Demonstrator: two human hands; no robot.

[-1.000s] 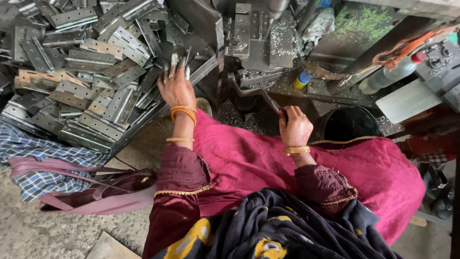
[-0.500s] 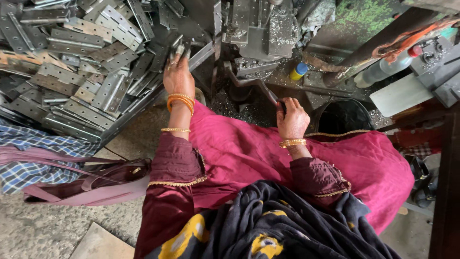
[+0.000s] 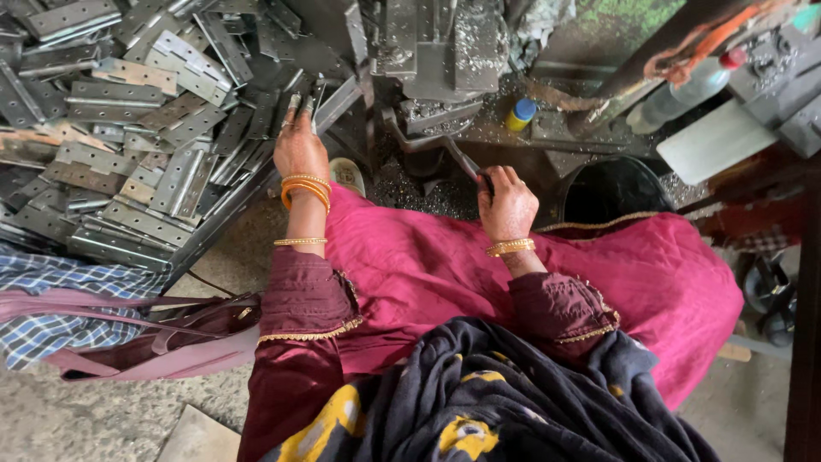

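Note:
A big heap of grey metal hinges [image 3: 128, 128] fills the upper left. My left hand [image 3: 299, 145] reaches into its right edge, fingers pinching one hinge piece [image 3: 306, 96] near the press. My right hand [image 3: 506, 201] is closed around the black grip of a metal lever [image 3: 453, 158] that runs up to the grey press machine [image 3: 440, 51]. Gold bangles sit on both wrists. A magenta cloth [image 3: 479, 274] covers my lap below both hands.
A black bucket [image 3: 611, 192] stands right of my right hand. A small yellow bottle with a blue cap [image 3: 519, 114] and a clear plastic bottle [image 3: 684, 90] lie at the back. A pink bag [image 3: 154, 342] and checked cloth [image 3: 51, 299] rest on the floor at left.
My left hand has stayed at the edge of the hinge heap, shifting slightly toward the press. The right hand keeps its hold on the lever. The camera has drifted a little.

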